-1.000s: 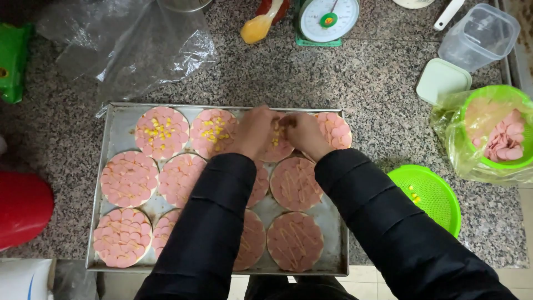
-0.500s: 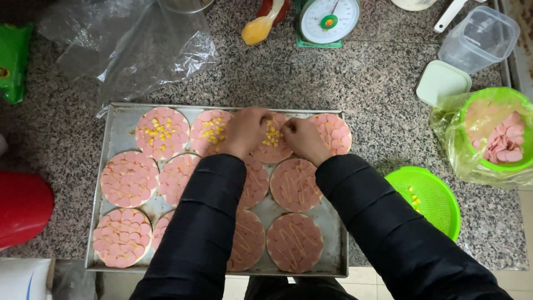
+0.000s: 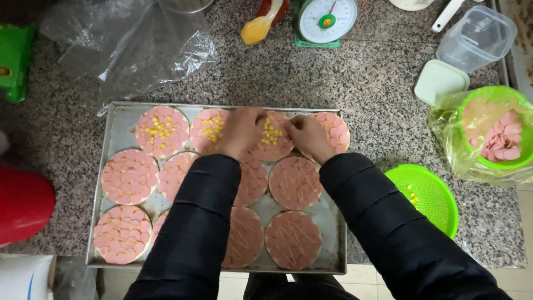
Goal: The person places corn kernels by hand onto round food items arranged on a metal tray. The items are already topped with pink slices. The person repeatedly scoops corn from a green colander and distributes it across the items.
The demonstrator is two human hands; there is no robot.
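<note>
Round flat base covered in pink sausage slices and a scatter of yellow corn kernels point(image 3: 272, 139): third in the far row of the tray, lying directly between the two hands, its kernels heaped just beside the fingertips on either side. Left hand point(image 3: 240, 132): back upward, fingers curled and held together over the near-left edge of that round; whether they pinch any kernels cannot be told. Right hand point(image 3: 308, 136): fingertips bunched together and pointing inward at the corn, touching or nearly touching the topping (the pinch itself is hidden by the knuckles). Both arms in black padded sleeves point(image 3: 383, 222). Rectangular grey metal baking tray point(image 3: 114, 183): holds the whole set of rounds; two corn-topped ones just left of the left fingers, one plain pink one just right of the right fingers, and nearer rows with pale sauce lines or bare slices. Green plastic colander with a few corn kernels point(image 3: 425, 197): off the tray, right of and nearer than the right hand. Green bowl lined with a clear bag, holding pink sausage slices point(image 3: 494, 139): well right of the right fingers. Green-trimmed dial kitchen scale point(image 3: 325, 19): beyond the fingers, on the speckled granite counter point(image 3: 355, 78). Crumpled clear plastic sheet point(image 3: 127, 44): far left beyond the tray.
</note>
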